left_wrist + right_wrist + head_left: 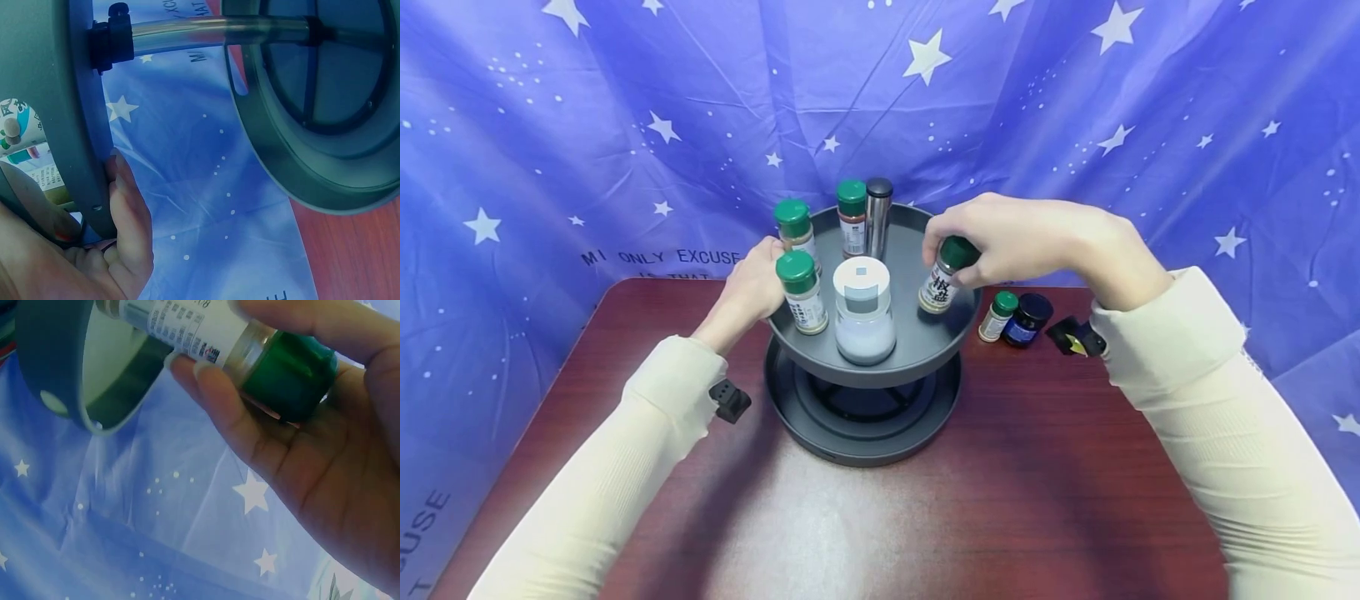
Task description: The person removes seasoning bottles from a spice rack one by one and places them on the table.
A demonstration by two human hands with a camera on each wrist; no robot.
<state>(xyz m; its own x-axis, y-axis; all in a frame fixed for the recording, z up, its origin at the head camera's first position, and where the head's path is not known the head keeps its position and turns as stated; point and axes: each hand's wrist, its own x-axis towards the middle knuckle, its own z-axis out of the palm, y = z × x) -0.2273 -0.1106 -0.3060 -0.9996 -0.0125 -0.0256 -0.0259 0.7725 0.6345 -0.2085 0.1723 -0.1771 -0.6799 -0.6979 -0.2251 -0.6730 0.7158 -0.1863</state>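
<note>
My right hand (1011,237) grips a small clear jar with a green cap and a white label bearing black characters (937,290), fingers and thumb curled round its cap and upper body. The jar tilts, cap away from me, over the three o'clock side of the dark grey, round upper tray (887,379); I cannot tell whether its base touches the surface.

My left hand (752,279) grips that tray's rim at nine o'clock, the rim caught between thumb and fingers. Below is a wider-looking view of the dark grey, round lower tray (865,454), joined by a shiny tubular post (187,34).

Standing on the upper tray: at six o'clock, a rounded white jar with a white lid (865,325); at eight, a green-capped jar of pale contents (807,310); near ten, a second green-capped jar (794,221); near eleven, a green-capped jar with reddish contents (852,223); and just beside it at twelve, a slim silver cylinder with a black top (877,221).

Past the rim at four o'clock, on the reddish-brown table (1037,500), a small green-topped jar (996,321) stands beside a squat dark jar with a blue label (1026,323). A blue star-patterned cloth (880,100) hangs behind.
</note>
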